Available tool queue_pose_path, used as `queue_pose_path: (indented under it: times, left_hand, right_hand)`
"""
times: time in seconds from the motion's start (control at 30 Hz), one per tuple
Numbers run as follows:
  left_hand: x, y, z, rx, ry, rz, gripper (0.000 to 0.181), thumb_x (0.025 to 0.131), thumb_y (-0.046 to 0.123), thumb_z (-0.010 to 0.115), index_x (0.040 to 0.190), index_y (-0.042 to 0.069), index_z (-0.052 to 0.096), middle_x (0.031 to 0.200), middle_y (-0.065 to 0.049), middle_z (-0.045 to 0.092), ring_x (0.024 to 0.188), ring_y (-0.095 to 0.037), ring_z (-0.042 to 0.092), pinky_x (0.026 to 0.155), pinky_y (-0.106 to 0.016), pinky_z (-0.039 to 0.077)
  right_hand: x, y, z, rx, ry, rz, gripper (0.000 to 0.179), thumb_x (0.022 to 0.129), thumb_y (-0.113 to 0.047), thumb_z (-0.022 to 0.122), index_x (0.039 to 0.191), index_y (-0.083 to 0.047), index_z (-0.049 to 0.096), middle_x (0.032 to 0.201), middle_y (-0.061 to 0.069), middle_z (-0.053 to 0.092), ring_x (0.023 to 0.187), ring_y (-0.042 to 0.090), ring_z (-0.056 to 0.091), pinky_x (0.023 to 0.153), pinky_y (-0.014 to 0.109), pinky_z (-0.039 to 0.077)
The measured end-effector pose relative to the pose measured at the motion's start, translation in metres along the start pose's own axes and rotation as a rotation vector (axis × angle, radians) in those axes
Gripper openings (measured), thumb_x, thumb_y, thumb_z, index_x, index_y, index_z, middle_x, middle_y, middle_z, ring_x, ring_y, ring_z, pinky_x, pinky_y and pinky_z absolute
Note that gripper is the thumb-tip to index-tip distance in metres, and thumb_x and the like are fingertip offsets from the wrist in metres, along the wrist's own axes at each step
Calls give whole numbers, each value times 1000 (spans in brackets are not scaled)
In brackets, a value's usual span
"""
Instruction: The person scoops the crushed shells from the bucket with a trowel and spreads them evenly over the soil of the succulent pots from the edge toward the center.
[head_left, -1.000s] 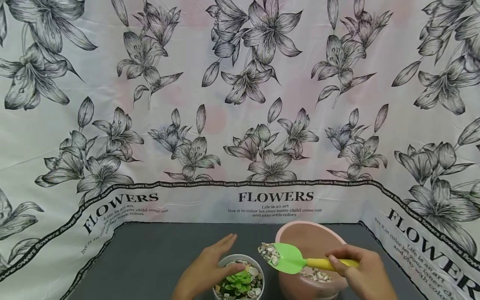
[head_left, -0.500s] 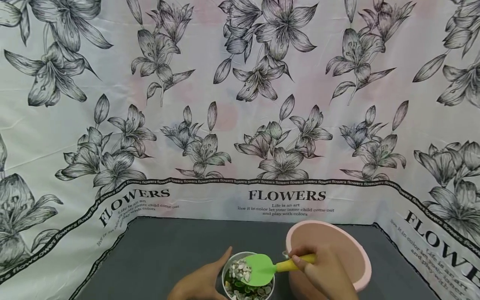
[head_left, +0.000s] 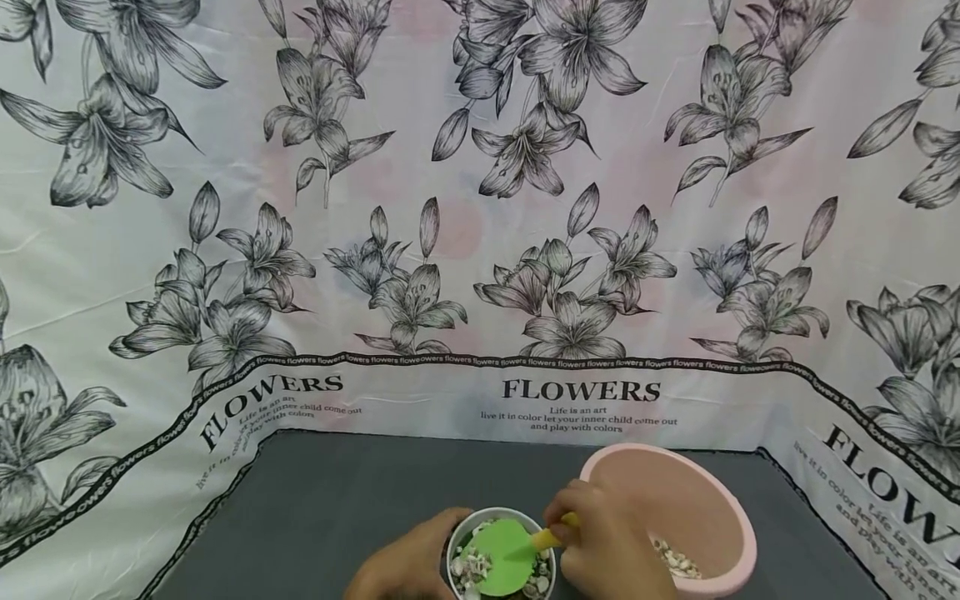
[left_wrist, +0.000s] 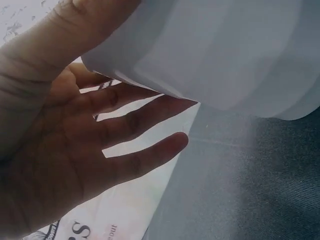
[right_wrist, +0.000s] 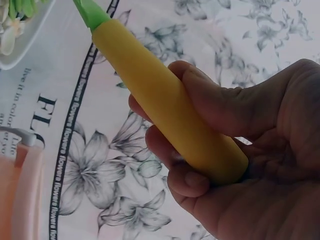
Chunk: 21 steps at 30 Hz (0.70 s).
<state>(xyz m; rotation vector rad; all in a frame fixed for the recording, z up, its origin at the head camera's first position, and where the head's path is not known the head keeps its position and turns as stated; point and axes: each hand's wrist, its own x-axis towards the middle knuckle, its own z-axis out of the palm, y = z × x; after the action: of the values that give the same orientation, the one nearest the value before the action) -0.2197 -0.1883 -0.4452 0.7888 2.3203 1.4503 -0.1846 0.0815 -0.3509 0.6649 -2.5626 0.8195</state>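
A white flower pot (head_left: 450, 560) with pebbles and mostly hidden green leaves stands low in the head view. My left hand (head_left: 408, 557) holds its left side, thumb on one side and spread fingers (left_wrist: 145, 120) on the other. In the left wrist view the little finger sticks out apart from the pot wall. My right hand (head_left: 611, 542) grips the yellow handle (right_wrist: 165, 105) of a small garden trowel. The trowel's green blade (head_left: 504, 554) is over the white pot, with pebbles (head_left: 471, 567) at its left tip.
A pink pot (head_left: 742, 533) leans just right of my right hand, its opening facing me, with white pebbles (head_left: 675, 560) inside. Under everything lies a dark grey surface (head_left: 337, 492). Behind it hangs a white cloth (head_left: 420, 400) printed with lilies.
The trowel has moved left from beside the pink pot to over the white pot, its blade now lower. My left hand has gone from hovering above the white pot to holding its side.
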Motion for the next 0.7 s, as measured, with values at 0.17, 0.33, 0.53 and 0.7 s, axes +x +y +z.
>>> queue_pose_path:
  times: [0.17,0.33,0.53,0.7]
  left_hand:
    - [-1,2,-1,-46,-11,-49,74,80,16,93,138,10,47,128,0,58,111,-1,58,91,-23,54]
    - [-2,4,-4,37,-13,-89,67,80,17,93,126,13,45,116,2,61,100,-1,61,82,-26,55]
    - [-5,4,-2,17,-39,-51,92,85,17,89,158,19,34,143,0,58,125,-4,60,100,-29,55]
    - [-3,10,2,46,-53,-73,84,85,20,89,152,26,40,139,10,61,121,1,61,98,-27,56]
  right_hand:
    - [2,-9,2,-102,47,-47,43,63,17,79,70,-24,69,72,-19,54,72,1,40,64,19,43]
    - [3,-13,4,-162,89,-137,44,57,17,79,72,-24,72,74,-18,58,73,3,35,64,20,39]
    - [1,-11,4,-235,251,-338,47,41,12,79,71,-23,71,75,-18,59,75,4,38,64,17,38]
    - [-1,-7,-9,-274,399,-405,50,40,13,81,73,-23,71,76,-17,61,76,7,49,64,15,42]
